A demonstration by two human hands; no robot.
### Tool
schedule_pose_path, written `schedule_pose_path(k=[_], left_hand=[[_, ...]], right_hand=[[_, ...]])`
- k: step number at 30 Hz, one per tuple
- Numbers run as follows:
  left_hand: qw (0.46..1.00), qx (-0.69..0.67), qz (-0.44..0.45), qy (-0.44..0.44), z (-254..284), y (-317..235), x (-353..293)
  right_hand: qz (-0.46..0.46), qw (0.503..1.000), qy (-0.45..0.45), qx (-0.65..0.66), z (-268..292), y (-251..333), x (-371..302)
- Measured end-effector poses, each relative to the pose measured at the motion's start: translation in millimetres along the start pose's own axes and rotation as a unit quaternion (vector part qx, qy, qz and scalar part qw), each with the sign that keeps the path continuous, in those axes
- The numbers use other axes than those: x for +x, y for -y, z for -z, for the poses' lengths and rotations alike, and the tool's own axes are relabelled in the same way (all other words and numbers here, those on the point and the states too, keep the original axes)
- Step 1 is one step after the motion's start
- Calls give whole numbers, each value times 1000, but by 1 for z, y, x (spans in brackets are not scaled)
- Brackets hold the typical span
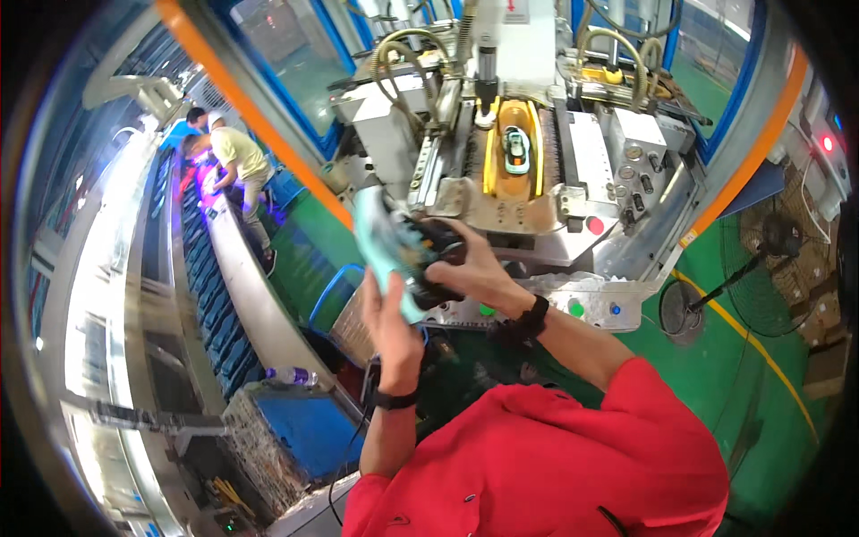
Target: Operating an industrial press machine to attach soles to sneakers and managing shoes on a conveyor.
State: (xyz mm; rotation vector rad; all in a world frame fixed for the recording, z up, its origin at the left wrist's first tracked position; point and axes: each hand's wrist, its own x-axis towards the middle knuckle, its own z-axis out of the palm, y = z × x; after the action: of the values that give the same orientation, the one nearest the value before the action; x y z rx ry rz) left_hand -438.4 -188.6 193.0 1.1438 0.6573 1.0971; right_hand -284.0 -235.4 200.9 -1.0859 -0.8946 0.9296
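Machine bed (483, 213), metal: yellow-walled cradle (489, 166) mounted centrally, bearing one teal-and-black shoe (516, 150). Floor (698, 358), green: one black pedestal fan (781, 234), standing on round base (682, 315); one painted yellow line (762, 351) near fan.

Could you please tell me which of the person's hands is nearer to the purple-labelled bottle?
Left. The left hand is up and right of the purple-labelled bottle in the picture; the right hand, on the teal-and-black shoe, is farther up and right.
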Motion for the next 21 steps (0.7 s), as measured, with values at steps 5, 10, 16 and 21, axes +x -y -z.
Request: schedule_pose_path(k=[5,10,16,21], left_hand=[[976,37,49,209,-102,78,75],[962,185,106,168,-190,167,191],[868,448,127,172,-249,276,301],[850,503,82,130,-268,341,330]], right_hand=[[13,968,-248,47,138,-21,8],[61,921,-380,-63,239,9,-9],[52,833,-512,-204,275,30,-31],[17,763,-550,-340,313,34,-12]])
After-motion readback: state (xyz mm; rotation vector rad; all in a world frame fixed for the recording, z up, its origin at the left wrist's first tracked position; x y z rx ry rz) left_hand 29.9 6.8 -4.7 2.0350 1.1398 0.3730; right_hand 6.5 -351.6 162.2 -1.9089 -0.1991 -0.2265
